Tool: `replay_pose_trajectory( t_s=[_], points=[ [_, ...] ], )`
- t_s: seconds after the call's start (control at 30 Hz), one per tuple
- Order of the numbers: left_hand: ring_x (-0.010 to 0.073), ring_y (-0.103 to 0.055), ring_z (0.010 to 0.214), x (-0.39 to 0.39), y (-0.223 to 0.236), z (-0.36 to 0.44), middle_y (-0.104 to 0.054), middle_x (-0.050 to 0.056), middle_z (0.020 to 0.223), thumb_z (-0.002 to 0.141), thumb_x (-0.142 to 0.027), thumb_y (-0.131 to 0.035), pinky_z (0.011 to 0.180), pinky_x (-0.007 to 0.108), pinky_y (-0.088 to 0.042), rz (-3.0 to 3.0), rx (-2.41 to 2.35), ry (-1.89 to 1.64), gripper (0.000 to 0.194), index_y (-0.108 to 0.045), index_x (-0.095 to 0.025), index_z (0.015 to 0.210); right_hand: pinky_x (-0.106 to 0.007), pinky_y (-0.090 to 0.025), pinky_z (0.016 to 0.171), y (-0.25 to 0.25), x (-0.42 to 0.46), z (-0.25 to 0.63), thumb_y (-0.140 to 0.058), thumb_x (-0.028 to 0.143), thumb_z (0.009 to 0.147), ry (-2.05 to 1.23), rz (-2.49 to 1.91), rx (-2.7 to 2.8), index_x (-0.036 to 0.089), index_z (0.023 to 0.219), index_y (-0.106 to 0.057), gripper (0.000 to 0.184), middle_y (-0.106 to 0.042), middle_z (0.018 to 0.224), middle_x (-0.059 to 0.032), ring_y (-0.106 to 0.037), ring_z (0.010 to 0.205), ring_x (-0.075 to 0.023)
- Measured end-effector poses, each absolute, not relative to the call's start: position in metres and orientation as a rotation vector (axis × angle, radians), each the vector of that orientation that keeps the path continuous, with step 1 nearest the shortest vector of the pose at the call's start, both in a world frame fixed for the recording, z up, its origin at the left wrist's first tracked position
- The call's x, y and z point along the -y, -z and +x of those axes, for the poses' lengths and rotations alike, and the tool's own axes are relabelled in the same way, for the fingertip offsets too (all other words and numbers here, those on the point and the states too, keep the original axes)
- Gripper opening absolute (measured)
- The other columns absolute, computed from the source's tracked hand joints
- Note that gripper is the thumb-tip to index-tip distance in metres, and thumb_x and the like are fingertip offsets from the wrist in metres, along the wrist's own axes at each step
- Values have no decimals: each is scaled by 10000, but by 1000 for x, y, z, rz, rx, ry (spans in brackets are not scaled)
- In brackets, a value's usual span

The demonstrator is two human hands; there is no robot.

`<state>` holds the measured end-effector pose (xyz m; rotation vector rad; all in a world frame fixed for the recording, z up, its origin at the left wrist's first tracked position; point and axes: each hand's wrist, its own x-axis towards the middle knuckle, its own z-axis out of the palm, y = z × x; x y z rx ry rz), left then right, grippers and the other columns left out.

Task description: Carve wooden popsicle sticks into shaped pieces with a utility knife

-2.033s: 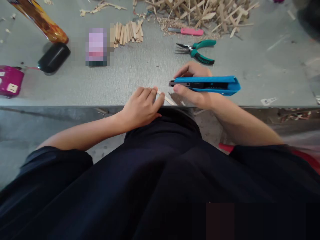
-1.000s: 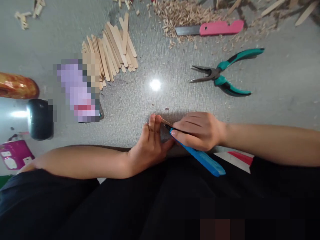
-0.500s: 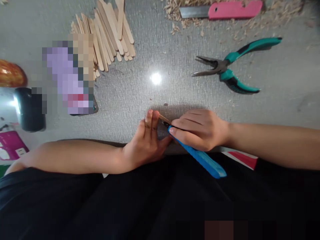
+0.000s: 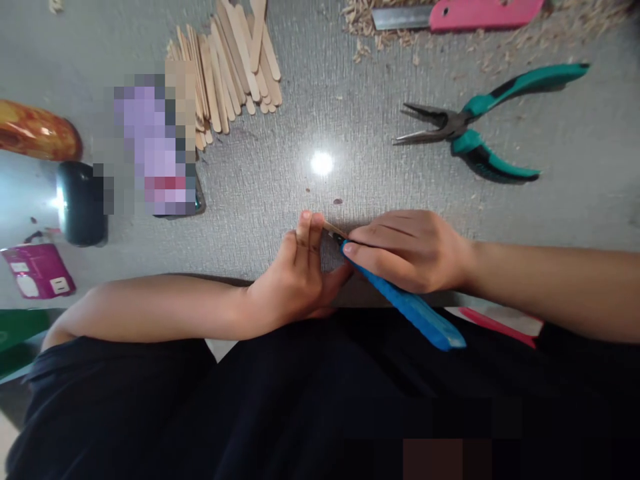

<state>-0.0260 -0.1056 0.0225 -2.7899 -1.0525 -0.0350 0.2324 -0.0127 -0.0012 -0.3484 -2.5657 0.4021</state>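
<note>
Low in the middle of the head view, my left hand (image 4: 295, 283) presses a thin wooden craft stick (image 4: 333, 228) onto the table, its first fingers laid over the stick and its thumb stretched to the right. My right hand (image 4: 420, 250) is wrapped round a blue cutter knife (image 4: 417, 310), whose handle slants down to the right past the table edge. The dark tip of the knife meets the stick between my hands. The blade itself is mostly hidden, as is the right end of the stick under my right fingers.
Long-nose pliers (image 4: 457, 125) lie spread at the right. Behind them, a pink knife (image 4: 485, 15) with bare blade rests among wood shavings (image 4: 360, 23). Several craft sticks (image 4: 230, 67) are piled at back left, near a blurred purple object (image 4: 150, 133), a dark rounded object (image 4: 83, 203) and a magenta item (image 4: 40, 270).
The whole view has shifted slightly, so things on the table appear farther right and a little higher. Both hands keep nearly the same hold on the stick and the knife.
</note>
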Motion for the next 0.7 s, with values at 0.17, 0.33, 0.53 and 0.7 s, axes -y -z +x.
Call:
replay_pose_trajectory(
  t_s=[0.17, 0.33, 0.53, 0.7],
  points=[
    [611, -744, 1375, 106, -20, -32, -675, 492, 1465, 1074, -754, -581, 1008, 565, -609, -2854, 1055, 0, 1100, -264, 5, 1803, -360, -593, 656, 1, 12, 231, -506, 139, 1179, -316, -270, 2537, 188, 1193, -654, 156, -797, 928, -58, -721, 773, -208],
    [581, -782, 1324, 104, -23, -29, -711, 476, 1406, 1096, -639, -601, 959, 541, -649, -2816, 1043, 26, 879, -457, 2, 1679, -354, -573, 664, -1, 13, 231, -504, 157, 1184, -334, -319, 2567, 230, 1141, -674, 190, -813, 940, -42, -693, 762, -198],
    [569, -804, 1270, 102, -25, -23, -719, 479, 1363, 1113, -474, -617, 957, 552, -681, -2789, 1057, 68, 655, -574, 15, 1546, -322, -545, 641, -6, 9, 227, -575, 158, 1174, -397, -319, 2522, 187, 1094, -699, 151, -815, 927, -38, -673, 716, -165],
    [549, -832, 1205, 98, -25, -22, -755, 468, 1281, 1143, -494, -579, 908, 509, -708, -2751, 1014, 174, 536, -687, 6, 1302, -313, -554, 637, -4, 9, 227, -665, 164, 1131, -369, -340, 2503, 188, 1110, -688, 40, -817, 949, -37, -676, 726, -166]
  ],
)
